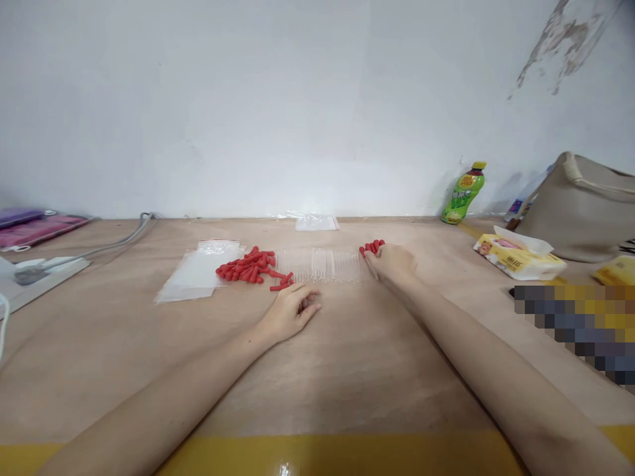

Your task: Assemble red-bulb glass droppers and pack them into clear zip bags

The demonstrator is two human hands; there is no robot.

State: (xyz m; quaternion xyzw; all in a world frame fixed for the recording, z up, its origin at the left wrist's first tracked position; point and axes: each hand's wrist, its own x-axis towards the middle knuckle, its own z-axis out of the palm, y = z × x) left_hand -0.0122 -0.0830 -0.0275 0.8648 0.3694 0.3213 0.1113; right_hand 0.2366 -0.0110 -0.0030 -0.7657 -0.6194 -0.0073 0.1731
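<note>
A loose pile of red bulb-shaped pieces (245, 266), seemingly rubber, lies left of centre, with a few strays by my left fingertips. My left hand (292, 309) rests on the table just in front of these, fingers loosely curved and thumb apart, with nothing visible in it. Beyond and between my hands runs a row of thin clear plastic tubes (322, 264). At the row's right end my right hand (394, 261) has its fingers drawn together against a small group of red pieces (373, 246). What lies between those fingertips is hidden.
Clear plastic bags (196, 274) lie left of the pile, and another bag (316, 223) is by the wall. On the right are a green drink bottle (464, 194), a tissue pack (518, 256) and a beige bag (575, 205). A grey cable (114, 243) crosses the left side.
</note>
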